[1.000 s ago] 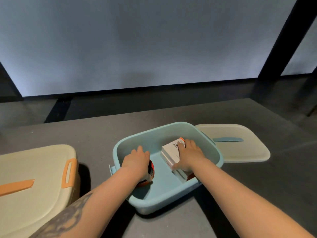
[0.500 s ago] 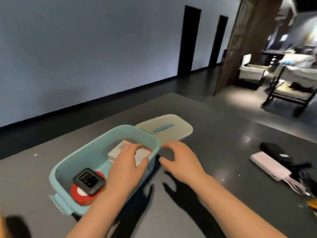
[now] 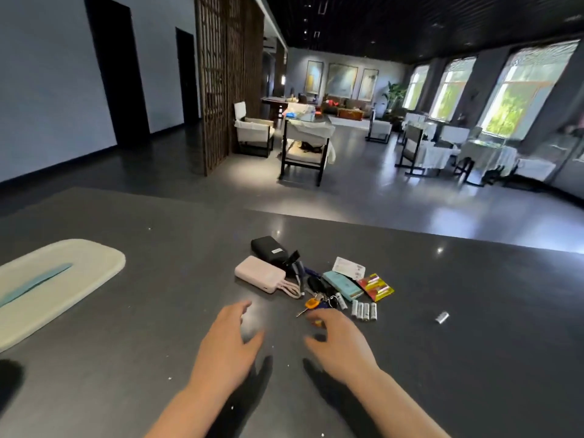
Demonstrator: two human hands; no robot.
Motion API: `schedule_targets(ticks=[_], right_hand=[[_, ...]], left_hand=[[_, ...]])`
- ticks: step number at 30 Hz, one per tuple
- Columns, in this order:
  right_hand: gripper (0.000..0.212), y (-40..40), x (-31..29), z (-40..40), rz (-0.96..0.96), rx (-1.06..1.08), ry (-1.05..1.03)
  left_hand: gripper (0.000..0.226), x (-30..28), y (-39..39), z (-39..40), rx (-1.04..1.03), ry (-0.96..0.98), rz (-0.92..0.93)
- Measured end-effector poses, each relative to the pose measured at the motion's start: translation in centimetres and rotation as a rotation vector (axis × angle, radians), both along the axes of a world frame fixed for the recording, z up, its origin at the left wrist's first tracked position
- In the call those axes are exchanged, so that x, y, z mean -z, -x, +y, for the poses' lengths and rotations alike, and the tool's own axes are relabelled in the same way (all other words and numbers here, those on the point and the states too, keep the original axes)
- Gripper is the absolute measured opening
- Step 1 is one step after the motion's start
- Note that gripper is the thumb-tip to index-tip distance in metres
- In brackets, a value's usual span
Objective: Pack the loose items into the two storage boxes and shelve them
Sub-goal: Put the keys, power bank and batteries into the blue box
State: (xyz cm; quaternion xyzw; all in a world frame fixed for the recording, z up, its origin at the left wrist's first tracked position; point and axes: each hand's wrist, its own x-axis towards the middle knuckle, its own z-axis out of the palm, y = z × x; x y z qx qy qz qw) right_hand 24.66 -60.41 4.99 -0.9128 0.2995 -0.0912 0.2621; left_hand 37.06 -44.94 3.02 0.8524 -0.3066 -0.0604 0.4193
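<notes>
Hovering over the table [image 3: 126,358], both hands [image 3: 232,341] spread, empty.

Ahead of you, past the dark grey table [image 3: 442,279], a wooden lattice screen [image 3: 227,74] rises on the left, a black-framed chair [image 3: 305,150] stands beside it, three paintings [image 3: 341,80] hang on the far wall, bright windows [image 3: 524,86] line the right
</notes>
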Motion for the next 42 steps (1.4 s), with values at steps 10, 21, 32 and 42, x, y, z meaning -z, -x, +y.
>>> schedule_targets(ticks=[10, 21, 32, 42], right_hand=[[0.04, -7.5, -0.1, -10.9, -0.02, -0.12, 0.01], [0.052, -22.5, 1.0, -17.1, 0.071, -0.199, 0.045], [0.1, -31.2, 3.3, -16.7, 0.522, -0.227, 0.101], [0.106, -30.6, 5.3, -13.1, 0.472, -0.112, 0.16]], left_hand=[[0.057, 3.0, -6.4, -11.9, -0.168, -0.057, 0.253], [0.115, 5.7, -12.5, -21.7, -0.679, -0.212, 0.296], [0.08, 6.3, -13.9, -14.9, -0.446, -0.429, 0.022], [0.079, 6.4, -12.4, -11.3, -0.438, -0.646, -0.158]])
